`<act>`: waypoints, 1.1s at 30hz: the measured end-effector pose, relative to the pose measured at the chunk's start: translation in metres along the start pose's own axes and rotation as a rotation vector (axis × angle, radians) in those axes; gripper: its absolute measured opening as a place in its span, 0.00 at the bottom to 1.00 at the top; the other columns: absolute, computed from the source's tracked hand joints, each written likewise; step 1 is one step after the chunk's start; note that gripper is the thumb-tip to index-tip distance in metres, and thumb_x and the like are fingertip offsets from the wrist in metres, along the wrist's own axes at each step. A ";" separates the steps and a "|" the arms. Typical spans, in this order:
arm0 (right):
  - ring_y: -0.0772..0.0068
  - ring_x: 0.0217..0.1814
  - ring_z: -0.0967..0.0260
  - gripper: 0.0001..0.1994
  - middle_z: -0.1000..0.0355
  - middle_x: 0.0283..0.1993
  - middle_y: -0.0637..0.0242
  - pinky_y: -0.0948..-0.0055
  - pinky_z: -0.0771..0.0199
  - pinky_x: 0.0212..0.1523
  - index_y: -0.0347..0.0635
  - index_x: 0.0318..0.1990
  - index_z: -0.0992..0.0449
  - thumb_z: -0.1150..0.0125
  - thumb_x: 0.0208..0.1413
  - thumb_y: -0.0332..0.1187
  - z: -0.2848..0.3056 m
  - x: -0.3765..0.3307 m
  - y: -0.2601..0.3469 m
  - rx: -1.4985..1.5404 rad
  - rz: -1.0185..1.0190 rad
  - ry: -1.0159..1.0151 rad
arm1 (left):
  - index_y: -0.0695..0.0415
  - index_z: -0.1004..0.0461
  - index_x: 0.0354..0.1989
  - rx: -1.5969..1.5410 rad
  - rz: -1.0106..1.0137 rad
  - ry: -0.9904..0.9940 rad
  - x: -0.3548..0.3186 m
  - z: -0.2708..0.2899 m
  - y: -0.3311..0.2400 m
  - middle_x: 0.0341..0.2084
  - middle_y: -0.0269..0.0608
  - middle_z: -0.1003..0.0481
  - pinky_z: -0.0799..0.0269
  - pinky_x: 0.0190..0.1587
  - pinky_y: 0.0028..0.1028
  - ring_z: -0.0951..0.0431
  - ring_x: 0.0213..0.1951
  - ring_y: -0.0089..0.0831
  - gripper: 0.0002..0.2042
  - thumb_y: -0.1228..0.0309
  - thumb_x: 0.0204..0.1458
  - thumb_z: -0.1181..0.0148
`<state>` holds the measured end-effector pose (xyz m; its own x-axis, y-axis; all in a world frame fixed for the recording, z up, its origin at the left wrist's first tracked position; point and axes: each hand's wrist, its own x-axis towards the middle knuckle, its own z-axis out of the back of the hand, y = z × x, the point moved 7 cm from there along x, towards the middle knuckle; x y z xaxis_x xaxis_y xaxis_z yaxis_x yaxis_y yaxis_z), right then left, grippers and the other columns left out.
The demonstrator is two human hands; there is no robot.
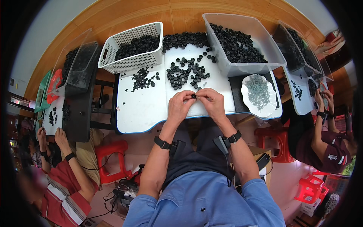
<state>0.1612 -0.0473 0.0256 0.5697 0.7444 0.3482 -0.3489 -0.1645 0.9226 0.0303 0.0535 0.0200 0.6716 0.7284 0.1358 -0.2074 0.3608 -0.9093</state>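
Over the near edge of the white table [145, 111], my two hands meet at the fingertips. My left hand [179, 106] pinches a small black round cap [193, 96]. Closed in a pinch right beside that piece is my right hand [212, 104]; whatever sits between its fingertips is too small to make out. Just beyond them spreads a loose group of black round caps [189, 72]. To the left lies a pile of smaller black parts [141, 78]. A white scalloped plate [247, 99] at the right holds a heap of thin, greenish clear pieces.
A white perforated basket [141, 58] and a clear plastic bin [242, 68], both with black parts, stand at the back. Co-workers sit at tables on either side, a person in red [64, 189] left and one in maroon [329, 149] right. Red stools [111, 160] stand on the floor.
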 end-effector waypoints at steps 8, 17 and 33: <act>0.65 0.40 0.18 0.07 0.17 0.39 0.60 0.71 0.18 0.39 0.36 0.38 0.16 0.32 0.52 0.17 -0.001 -0.001 0.014 -0.120 0.154 -0.004 | 0.61 0.17 0.47 0.009 -0.014 0.000 0.001 0.000 0.000 0.37 0.43 0.15 0.21 0.41 0.27 0.14 0.39 0.29 0.12 0.73 0.54 0.29; 0.59 0.39 0.18 0.08 0.18 0.38 0.58 0.68 0.18 0.39 0.36 0.37 0.17 0.33 0.51 0.16 -0.004 -0.004 0.023 -0.227 0.241 -0.028 | 0.62 0.17 0.46 0.017 0.004 0.002 0.001 0.001 -0.001 0.36 0.43 0.15 0.21 0.41 0.27 0.14 0.39 0.28 0.12 0.74 0.53 0.30; 0.55 0.40 0.19 0.08 0.19 0.39 0.58 0.64 0.17 0.41 0.36 0.38 0.18 0.33 0.51 0.16 -0.007 -0.007 0.031 -0.305 0.363 -0.013 | 0.62 0.17 0.46 0.021 -0.003 -0.006 0.000 0.001 0.000 0.37 0.45 0.15 0.20 0.42 0.28 0.13 0.40 0.30 0.11 0.74 0.54 0.31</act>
<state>0.1413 -0.0530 0.0503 0.3793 0.6653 0.6431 -0.7290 -0.2132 0.6505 0.0300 0.0544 0.0203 0.6681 0.7307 0.1407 -0.2203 0.3748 -0.9006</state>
